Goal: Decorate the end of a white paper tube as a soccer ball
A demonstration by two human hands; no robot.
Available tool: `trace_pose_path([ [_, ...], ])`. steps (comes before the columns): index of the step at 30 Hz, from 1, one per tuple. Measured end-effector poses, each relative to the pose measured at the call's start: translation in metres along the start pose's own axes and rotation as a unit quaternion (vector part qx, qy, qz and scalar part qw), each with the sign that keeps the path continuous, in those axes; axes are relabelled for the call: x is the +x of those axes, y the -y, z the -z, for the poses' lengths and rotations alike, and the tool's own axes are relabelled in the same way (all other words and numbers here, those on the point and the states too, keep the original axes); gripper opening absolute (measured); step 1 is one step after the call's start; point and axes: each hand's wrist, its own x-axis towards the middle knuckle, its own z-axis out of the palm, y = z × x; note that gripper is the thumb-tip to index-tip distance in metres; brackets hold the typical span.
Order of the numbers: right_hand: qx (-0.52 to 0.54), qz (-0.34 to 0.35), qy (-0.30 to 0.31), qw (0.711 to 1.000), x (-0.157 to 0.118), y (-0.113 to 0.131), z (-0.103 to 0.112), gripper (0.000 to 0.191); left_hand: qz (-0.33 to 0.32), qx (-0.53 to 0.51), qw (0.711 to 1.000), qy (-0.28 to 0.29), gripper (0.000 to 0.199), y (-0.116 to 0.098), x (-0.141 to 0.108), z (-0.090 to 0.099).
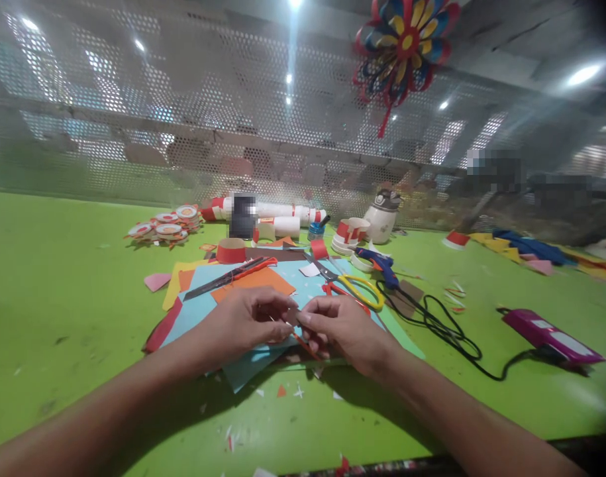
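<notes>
Between the fingertips of my left hand (253,321) and my right hand (345,329) is a small brownish piece of paper (293,317). Both hands are closed in a pinch on it, thumbs against fingers. A thin orange strip (303,342) slants below it near my right fingers; whether it is joined to the piece I cannot tell. Under the hands lie light blue sheets (203,318) and an orange sheet (263,281). Yellow-handled scissors (365,291) rest just beyond my right hand. Another pair, with red-orange handles (255,266), lies beyond my left.
To the right are a blue glue gun (382,262), its black cord, and a purple power strip (551,338). Red and white paper rings (350,233), a white jug (382,217) and a blue jar (316,230) stand behind. Flower-like discs (168,228) sit at left; paper scraps lie in front.
</notes>
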Motion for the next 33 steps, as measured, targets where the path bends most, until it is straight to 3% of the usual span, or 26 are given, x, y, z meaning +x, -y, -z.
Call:
trace_pose_path([
  [6,0.009,0.008,0.007,1.000,0.001,-0.002,0.002,0.040,-0.025,0.041,0.999,-0.025,0.016,-0.004,-0.002,-0.002],
  [14,-0.008,0.024,-0.034,0.999,-0.005,0.000,0.008,0.037,-0.080,0.057,0.994,-0.056,0.008,-0.008,-0.003,0.001],
  [25,-0.006,0.021,0.012,1.000,-0.013,0.003,-0.001,0.037,-0.113,0.079,0.990,-0.026,0.006,-0.005,-0.003,0.005],
  [27,0.001,0.023,0.014,1.000,-0.013,0.003,-0.002,0.036,-0.102,0.058,0.993,-0.019,0.010,-0.002,-0.004,0.004],
  [30,-0.005,0.023,-0.002,1.000,-0.012,0.004,-0.003,0.033,-0.034,-0.037,0.999,-0.004,0.027,0.000,-0.004,0.005],
  [33,-0.013,0.024,-0.027,0.999,-0.012,0.007,-0.003,0.029,0.025,-0.083,0.996,0.006,0.020,-0.003,-0.005,0.009],
])
